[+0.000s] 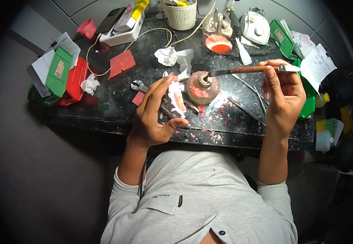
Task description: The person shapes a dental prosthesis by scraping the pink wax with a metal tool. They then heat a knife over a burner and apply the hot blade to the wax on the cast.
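My left hand (pixel 149 118) holds a white dental model (pixel 177 99) with pink wax on it, thumb below and fingers above. In my right hand (pixel 284 95) is a wax knife (pixel 245 70) with a wooden handle, held level. Its dark blade tip lies right at the wick top of a round glass spirit lamp (pixel 203 91), which has pink bits on its side. A wrench-like metal tool (pixel 139 85) lies partly hidden behind my left hand. Right of the lamp rests a metal spatula (pixel 243 107), among pink wax scraps (pixel 226 121).
A pink wax sheet (pixel 122 64) and crumpled paper (pixel 168 56) lie behind my left hand. Farther back are a dish of red wax (pixel 220 44) and a woven basket (pixel 180 16). Green bins (pixel 58 71) flank the bench; a cable (pixel 138 38) crosses it.
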`<state>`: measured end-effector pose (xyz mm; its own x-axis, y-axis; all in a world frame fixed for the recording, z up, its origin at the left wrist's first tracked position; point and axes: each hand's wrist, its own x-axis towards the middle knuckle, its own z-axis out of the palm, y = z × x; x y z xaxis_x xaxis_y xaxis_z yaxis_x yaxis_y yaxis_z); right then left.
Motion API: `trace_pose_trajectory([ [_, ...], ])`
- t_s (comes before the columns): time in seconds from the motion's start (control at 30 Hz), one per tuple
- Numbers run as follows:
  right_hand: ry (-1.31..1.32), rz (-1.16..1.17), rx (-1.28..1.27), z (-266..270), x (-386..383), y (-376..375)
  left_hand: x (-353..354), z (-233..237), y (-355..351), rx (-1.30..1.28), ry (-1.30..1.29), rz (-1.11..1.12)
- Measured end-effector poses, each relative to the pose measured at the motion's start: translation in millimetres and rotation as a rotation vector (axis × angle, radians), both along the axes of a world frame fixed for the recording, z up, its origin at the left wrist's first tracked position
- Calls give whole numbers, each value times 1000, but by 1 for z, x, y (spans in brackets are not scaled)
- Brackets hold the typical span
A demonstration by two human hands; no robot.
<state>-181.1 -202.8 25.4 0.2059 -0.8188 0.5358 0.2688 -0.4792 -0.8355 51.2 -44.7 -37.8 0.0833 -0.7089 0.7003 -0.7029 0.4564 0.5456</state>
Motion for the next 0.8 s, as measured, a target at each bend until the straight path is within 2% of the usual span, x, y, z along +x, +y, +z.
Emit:
trace_pose_trajectory([
  [0.3,-45,60,-8,-1,0,0,3,1,-1,-20,-72,6],
  [0.5,-30,330,-59,1,2,13,3,4,-1,-10,-100,8],
  [0.63,-72,430,-99,-3,6,17,3,6,0,-10,-107,6],
  [0.8,-76,442,-105,-2,9,21,3,6,0,6,-102,2],
])
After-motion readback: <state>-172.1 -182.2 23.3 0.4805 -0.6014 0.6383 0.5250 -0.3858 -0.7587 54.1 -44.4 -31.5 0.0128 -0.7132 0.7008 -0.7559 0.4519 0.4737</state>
